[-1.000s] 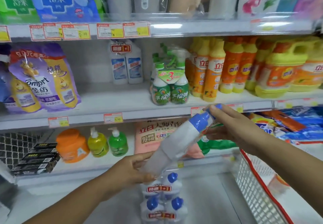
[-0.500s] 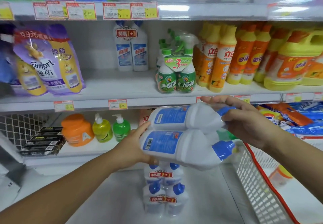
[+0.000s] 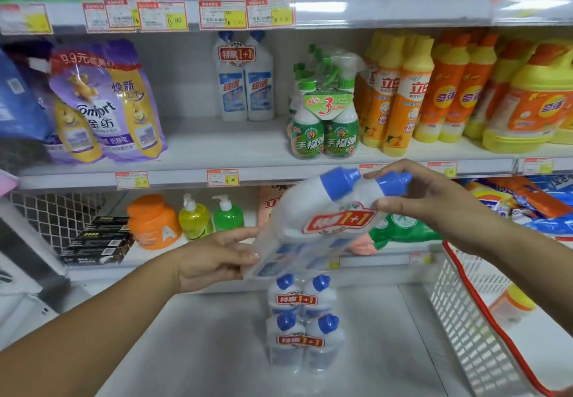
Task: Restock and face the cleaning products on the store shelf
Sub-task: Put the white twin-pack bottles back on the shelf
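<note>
A twin-pack of white cleaner bottles (image 3: 322, 220) with 2 blue caps and a red "1+1" band is held in the air in the head view, tilted with the caps toward 1 o'clock, in front of the edge of the middle shelf (image 3: 248, 176). Its base end is gripped by the left hand (image 3: 214, 260), thumb on top and fingers underneath, so that grip is closed on the pack. Its neck end is held by the right hand (image 3: 431, 198), the thumb pressed just below the caps and the fingers laid over the right cap; that grip is likewise closed on the pack.

At 6 o'clock from the held pack, 2 more matching packs (image 3: 302, 325) are seen, one above the other in the frame, on the pale lower surface. A further matching pack (image 3: 245, 80) stands upright at the back of the middle shelf, at 11 o'clock from the held one. Just to its right a green spray-bottle bundle (image 3: 325, 117) is placed, and orange and yellow detergent bottles (image 3: 434, 92) fill the shelf beyond. Purple refill pouches (image 3: 105, 102) are stood at the shelf's left end. A white basket (image 3: 471, 334) with a red rim is seen at 4 o'clock.
</note>
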Demonstrator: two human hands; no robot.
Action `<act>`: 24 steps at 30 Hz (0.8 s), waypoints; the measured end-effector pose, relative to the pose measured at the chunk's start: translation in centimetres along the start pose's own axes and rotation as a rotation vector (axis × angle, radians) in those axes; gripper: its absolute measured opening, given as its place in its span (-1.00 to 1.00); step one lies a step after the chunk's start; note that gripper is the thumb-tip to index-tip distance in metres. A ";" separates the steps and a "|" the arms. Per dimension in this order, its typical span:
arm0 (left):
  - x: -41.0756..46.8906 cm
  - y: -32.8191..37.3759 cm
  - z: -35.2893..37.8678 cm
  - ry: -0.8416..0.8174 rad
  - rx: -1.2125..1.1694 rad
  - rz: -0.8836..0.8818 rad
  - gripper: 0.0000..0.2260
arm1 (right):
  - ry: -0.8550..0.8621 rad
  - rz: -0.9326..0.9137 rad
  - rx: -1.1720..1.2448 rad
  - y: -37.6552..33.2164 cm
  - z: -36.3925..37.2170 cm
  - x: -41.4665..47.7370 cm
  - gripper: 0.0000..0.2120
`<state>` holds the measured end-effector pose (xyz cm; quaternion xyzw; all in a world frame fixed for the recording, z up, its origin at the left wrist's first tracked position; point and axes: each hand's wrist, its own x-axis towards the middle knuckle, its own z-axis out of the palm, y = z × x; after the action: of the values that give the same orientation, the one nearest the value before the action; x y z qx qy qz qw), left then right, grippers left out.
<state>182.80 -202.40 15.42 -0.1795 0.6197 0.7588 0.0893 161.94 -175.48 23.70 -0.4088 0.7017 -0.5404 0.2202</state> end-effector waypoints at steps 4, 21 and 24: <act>-0.4 1.3 2.4 0.005 0.301 -0.073 -0.38 | 0.127 0.031 0.066 -0.4 1.6 -0.2 -0.66; 1.0 -11.6 3.5 0.226 0.917 -0.077 -0.67 | -0.299 0.198 -0.462 12.8 10.0 -5.2 -0.65; 2.3 -14.7 3.7 0.170 0.981 -0.103 -0.66 | -0.428 0.213 -0.585 15.5 10.8 -6.9 -0.66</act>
<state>185.39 -195.79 1.78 -0.2079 0.8990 0.3554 0.1495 168.80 -174.88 4.77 -0.4827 0.8032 -0.1934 0.2906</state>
